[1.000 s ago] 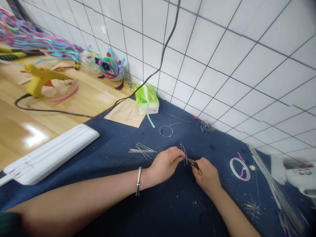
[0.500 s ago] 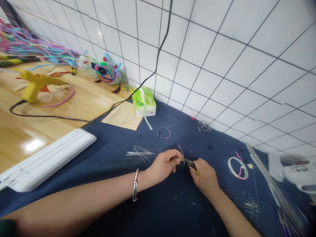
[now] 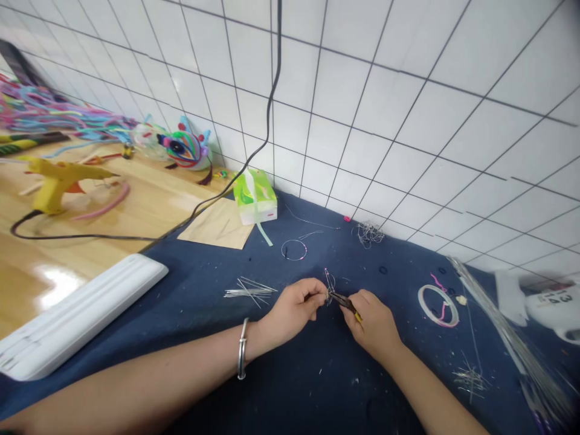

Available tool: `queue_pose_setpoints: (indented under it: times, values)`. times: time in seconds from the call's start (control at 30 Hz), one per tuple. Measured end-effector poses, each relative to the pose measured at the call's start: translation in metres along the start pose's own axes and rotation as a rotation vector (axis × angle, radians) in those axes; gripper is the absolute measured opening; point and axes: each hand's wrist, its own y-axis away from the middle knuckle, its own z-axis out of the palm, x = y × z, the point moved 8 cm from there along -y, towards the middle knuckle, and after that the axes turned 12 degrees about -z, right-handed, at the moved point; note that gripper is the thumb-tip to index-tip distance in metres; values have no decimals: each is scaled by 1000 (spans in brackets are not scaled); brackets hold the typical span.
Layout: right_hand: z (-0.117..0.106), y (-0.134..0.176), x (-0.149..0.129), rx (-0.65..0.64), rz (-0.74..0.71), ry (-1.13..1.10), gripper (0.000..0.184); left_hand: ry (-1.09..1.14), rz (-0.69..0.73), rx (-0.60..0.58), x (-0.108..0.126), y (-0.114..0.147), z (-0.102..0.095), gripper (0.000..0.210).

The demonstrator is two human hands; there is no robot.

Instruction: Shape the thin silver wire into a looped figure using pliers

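My left hand (image 3: 296, 309) pinches a small piece of bent wire (image 3: 330, 281) between thumb and fingers, with a pinkish bit at its upper end. My right hand (image 3: 374, 321) is closed round a pair of pliers (image 3: 343, 299) with dark jaws and a yellow handle. The jaws point left and meet the wire close to my left fingertips; whether they grip it I cannot tell. Left of my left hand lies a loose bundle of straight wires (image 3: 250, 290). Beyond the hands a thin wire ring (image 3: 294, 250) with pink beads rests on the dark blue cloth (image 3: 290, 386).
A white power strip (image 3: 86, 317), a yellow glue gun (image 3: 57, 181) and its black cord occupy the left. A green tissue pack (image 3: 256, 196) stands by the tiled wall. Tangled wire (image 3: 369, 233), a tape roll (image 3: 438, 307), long wires (image 3: 502, 332) and wire scraps (image 3: 471, 379) lie rightward.
The camera view has shifted slightly, so the surroundings sit lower and to the left. Both hands keep their hold on the wire and the pliers; the wire piece appears turned a little.
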Motion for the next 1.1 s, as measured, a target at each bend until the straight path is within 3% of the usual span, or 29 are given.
queue_pose_setpoints:
  times: [1.1]
  values:
    - [-4,2,-1,36,-15,25,19,-24,14,8,1,1,3,13]
